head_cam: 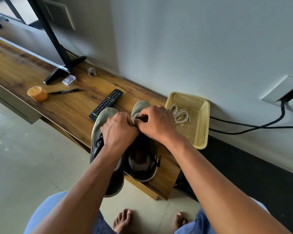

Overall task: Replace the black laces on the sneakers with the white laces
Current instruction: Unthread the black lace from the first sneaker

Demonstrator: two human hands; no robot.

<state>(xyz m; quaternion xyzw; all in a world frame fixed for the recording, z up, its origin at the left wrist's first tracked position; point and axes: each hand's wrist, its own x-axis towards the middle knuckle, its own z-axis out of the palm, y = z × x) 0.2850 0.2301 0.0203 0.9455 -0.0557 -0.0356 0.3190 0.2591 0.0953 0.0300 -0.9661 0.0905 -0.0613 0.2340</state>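
Note:
Two grey-green sneakers stand side by side on the wooden shelf, toes toward the wall. The left sneaker still carries black laces. Over the right sneaker, my right hand pinches a black lace near the toe end of the eyelets. My left hand presses its fingers against the same spot, gripping the shoe's upper or lace; which one is hidden. A loose black lace end hangs by the right shoe's heel. White laces lie coiled in a yellow basket.
A black remote lies just beyond the left sneaker's toe. Farther left are a marker pen, an orange jar, a small clear box and a TV stand foot. Black cables run along the wall at right.

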